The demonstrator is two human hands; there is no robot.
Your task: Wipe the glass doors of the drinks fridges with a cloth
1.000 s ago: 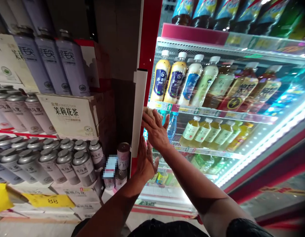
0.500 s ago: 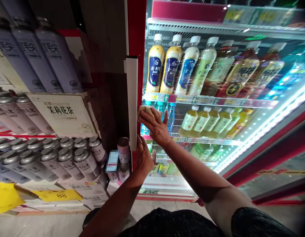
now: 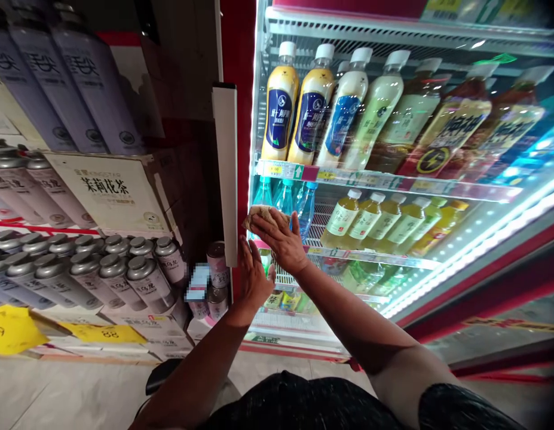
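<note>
The right hand (image 3: 281,242) has its grip on a tan cloth (image 3: 259,216), pressed under straightened fingers against the glass door (image 3: 324,206) of the drinks cooler, close to the red frame (image 3: 243,131) on the left. The left grip is released: the left hand (image 3: 256,280) holds nothing visible, its fingers extended just beside the lower end of the white door handle (image 3: 226,179); whether they touch it is hard to tell. For wiping glass, I would spread the pressure over palm and fingers, take overlapping strokes, follow the frame edge carefully and let the left hand steady the door. Behind the glass, the far-left bottles (image 3: 279,113) wear dark blue labels that seem to read 统一 and 阿萨姆; farther right, tea bottles (image 3: 451,128) show a lightning emblem, their large characters unclear to me. A yellow shelf tag (image 3: 274,169) appears to say 4.00. On the left, a pale carton (image 3: 110,191) reads 茉莉花茶 with a faint KINGSTAR above, silver-topped cans (image 3: 149,280) carry 乌龙, and tall lavender containers (image 3: 91,77) end in 毛尖 or 尖. Nearer, a yellow sign (image 3: 106,332) shows 88, and another (image 3: 14,331) a 9.
</note>
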